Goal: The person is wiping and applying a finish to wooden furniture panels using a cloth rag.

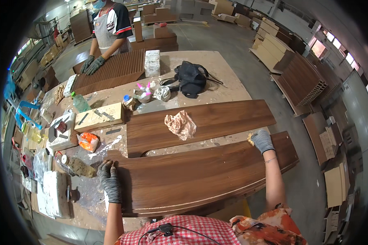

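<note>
Far left on the bench (229,77), a white block (56,192) stands near the lower edge; just right of it lies a bottle (81,167) with murky contents and a pale cap. Beyond, an orange-and-white plastic bag (90,143) sits before a pale yellow block (106,116) with dark strips on top. Across the bench, a co-worker's gloved hands (95,65) rest on a row of ribbed brown panels (114,71). Left grip (110,183), grey-gloved: fingers extended at the left end of the front board (204,175); cannot tell whether they pinch its edge. The front board, brown and wood-grained, lies along the near side of the bench, reaching from the left grip to the right. Behind it lies a similar rear board (229,118), with a crumpled pinkish cloth (180,124) on its middle. Farther back, a black bag (191,79) lies on the bench. Right grip (261,141), grey-gloved: fingers curled on a small tan wad (250,139), at the front board's far edge near its right end.
</note>
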Demonstrator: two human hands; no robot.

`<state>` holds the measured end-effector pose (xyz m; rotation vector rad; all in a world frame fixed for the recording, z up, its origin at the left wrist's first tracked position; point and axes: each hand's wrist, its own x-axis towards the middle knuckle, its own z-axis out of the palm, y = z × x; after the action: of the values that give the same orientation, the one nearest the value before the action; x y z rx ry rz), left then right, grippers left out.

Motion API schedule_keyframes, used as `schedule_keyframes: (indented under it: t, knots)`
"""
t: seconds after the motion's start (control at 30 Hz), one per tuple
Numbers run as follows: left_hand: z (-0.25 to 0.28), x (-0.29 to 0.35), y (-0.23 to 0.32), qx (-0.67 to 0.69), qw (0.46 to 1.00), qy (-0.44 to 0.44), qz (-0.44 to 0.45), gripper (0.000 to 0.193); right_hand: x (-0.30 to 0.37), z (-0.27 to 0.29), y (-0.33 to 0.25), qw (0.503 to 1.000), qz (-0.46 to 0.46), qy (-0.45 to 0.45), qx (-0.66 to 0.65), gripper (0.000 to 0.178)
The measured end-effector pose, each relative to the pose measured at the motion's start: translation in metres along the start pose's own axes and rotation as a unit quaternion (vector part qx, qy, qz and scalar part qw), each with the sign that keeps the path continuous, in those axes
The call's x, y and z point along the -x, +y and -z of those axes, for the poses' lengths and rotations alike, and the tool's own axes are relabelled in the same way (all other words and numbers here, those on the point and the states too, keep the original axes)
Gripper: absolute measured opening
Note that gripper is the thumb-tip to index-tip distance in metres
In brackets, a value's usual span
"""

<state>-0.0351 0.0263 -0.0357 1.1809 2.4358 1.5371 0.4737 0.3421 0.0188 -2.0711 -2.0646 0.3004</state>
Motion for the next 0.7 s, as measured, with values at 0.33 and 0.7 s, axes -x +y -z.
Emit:
schedule_keyframes:
  t: [0.33,0.7]
  knots:
    - [-0.003,-0.002,-0.039,0.050,0.994,0.028,0.088,0.039,-0.066,0.027,0.127,0.990,0.086,0.075,0.080,0.023]
    - [0.006,-0.001,-0.040,-0.032,0.993,0.032,0.108,0.035,-0.135,0.061,0.237,0.992,-0.123,0.020,-0.012,0.019]
